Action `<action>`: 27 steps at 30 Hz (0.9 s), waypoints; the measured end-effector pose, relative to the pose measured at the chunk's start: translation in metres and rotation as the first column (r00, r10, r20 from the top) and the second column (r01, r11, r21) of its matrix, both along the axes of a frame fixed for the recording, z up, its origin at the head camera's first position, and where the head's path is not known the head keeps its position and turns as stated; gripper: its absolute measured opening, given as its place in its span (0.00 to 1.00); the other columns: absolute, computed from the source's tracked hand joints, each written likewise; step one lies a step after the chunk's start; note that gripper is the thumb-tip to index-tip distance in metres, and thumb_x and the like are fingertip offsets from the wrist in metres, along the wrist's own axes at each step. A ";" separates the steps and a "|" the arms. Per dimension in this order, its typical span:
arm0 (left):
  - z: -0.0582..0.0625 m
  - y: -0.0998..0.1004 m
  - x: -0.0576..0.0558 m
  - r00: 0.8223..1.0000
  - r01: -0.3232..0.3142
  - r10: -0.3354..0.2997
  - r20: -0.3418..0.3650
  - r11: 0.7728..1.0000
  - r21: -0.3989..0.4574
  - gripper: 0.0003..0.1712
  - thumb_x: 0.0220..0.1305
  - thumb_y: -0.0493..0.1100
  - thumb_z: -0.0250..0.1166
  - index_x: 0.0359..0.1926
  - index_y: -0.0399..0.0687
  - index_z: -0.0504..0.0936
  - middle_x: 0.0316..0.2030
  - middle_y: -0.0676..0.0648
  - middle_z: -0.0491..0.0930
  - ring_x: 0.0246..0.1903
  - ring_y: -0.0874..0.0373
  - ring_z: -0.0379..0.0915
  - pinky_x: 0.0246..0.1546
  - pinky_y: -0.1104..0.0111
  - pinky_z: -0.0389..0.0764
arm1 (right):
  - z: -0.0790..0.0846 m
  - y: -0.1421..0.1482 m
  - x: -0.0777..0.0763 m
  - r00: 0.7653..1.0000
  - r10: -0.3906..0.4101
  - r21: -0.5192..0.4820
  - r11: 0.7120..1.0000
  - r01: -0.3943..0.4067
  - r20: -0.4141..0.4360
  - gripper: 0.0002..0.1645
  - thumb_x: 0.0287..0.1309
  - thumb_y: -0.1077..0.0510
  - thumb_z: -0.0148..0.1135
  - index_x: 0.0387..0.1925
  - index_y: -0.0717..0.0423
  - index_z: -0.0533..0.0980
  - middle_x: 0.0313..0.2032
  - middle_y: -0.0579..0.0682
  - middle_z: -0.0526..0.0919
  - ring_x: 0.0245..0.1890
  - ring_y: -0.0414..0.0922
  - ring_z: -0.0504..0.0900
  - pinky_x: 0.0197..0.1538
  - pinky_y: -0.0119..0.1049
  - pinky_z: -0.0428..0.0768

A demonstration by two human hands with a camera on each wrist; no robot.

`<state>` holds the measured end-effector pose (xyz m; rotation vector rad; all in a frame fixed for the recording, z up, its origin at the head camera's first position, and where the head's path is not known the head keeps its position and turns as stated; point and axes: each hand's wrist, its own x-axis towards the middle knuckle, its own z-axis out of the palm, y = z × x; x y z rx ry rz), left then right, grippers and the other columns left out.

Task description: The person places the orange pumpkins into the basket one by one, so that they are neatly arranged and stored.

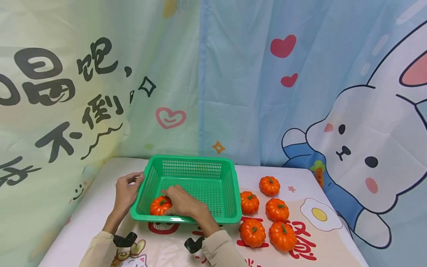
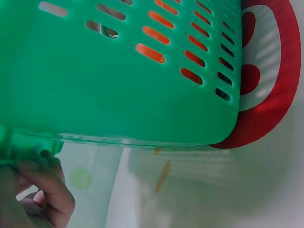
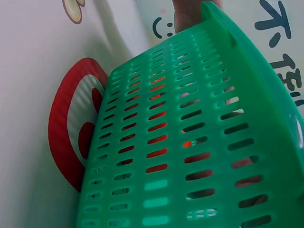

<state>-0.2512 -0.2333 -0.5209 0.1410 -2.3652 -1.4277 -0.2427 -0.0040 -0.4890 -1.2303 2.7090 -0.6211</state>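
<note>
A green plastic basket (image 1: 200,219) with slotted walls stands on the table. My left hand (image 1: 126,191) is at its left side, and the left wrist view shows the thumb and curled fingers (image 2: 50,190) pinching the rim. Reaching over the front rim, my right hand (image 1: 183,201) is inside the basket, its fingers and thumb around a small orange toy pumpkin (image 1: 160,206) in the front left corner. Through the slots of the basket wall (image 3: 156,118) in the right wrist view, orange parts of the pumpkin show; most of the right hand is hidden there.
To the right of the basket sit several more orange pumpkins (image 1: 277,210) with green stems, the closest one (image 1: 249,203) right beside the basket wall. A printed mat (image 1: 320,237) covers part of the white table (image 1: 86,215). A patterned curtain (image 1: 230,92) hangs behind.
</note>
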 end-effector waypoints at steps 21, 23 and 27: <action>0.000 0.001 0.001 1.000 0.006 -0.006 -0.011 1.000 -0.002 0.17 0.80 0.42 0.65 0.58 0.35 0.90 0.45 0.30 0.90 0.27 0.74 0.77 0.28 0.78 0.79 | 0.013 0.019 0.005 0.985 -0.098 -0.092 0.989 0.112 0.139 0.50 0.50 0.52 0.89 0.72 0.62 0.77 0.29 0.53 0.86 0.20 0.35 0.46 0.35 0.24 0.70; 0.000 0.001 0.001 1.000 0.005 -0.005 -0.007 1.000 -0.003 0.17 0.80 0.42 0.65 0.58 0.35 0.90 0.45 0.30 0.90 0.28 0.74 0.77 0.29 0.79 0.79 | 0.014 0.021 0.004 0.983 -0.089 -0.114 0.988 0.108 0.162 0.50 0.50 0.53 0.89 0.72 0.63 0.77 0.29 0.54 0.86 0.17 0.35 0.42 0.30 0.25 0.64; 0.001 0.001 0.002 1.000 0.001 -0.001 -0.003 1.000 -0.001 0.17 0.80 0.42 0.65 0.58 0.34 0.90 0.47 0.30 0.90 0.28 0.75 0.77 0.29 0.79 0.78 | 0.017 0.027 0.003 0.981 -0.084 -0.143 0.984 0.110 0.177 0.47 0.50 0.54 0.89 0.70 0.62 0.79 0.57 0.60 0.90 0.16 0.35 0.44 0.29 0.24 0.64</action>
